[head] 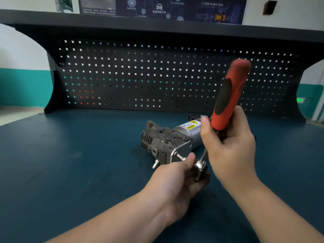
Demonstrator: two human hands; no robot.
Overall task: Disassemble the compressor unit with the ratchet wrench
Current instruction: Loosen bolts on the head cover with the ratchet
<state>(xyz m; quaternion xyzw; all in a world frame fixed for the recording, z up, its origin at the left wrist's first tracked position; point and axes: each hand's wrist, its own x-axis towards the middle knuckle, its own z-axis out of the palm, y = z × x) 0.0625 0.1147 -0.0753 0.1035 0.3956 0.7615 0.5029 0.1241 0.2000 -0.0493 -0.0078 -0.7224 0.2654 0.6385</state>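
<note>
Red-handled ratchet wrench (228,97) handle up

A compressor unit (168,142) lies on its side on a dark blue-green workbench (70,163), its finned grey head to the left and its silver motor can, with a yellow warning label, to the right. The right hand (229,142) grips the red-and-black handle of a ratchet wrench (228,95), which tilts upward. The left hand (177,179) pinches the wrench's metal head beside a bolt (179,156) sticking out of the unit's end plate. A black pegboard (157,76) stands behind.
</note>
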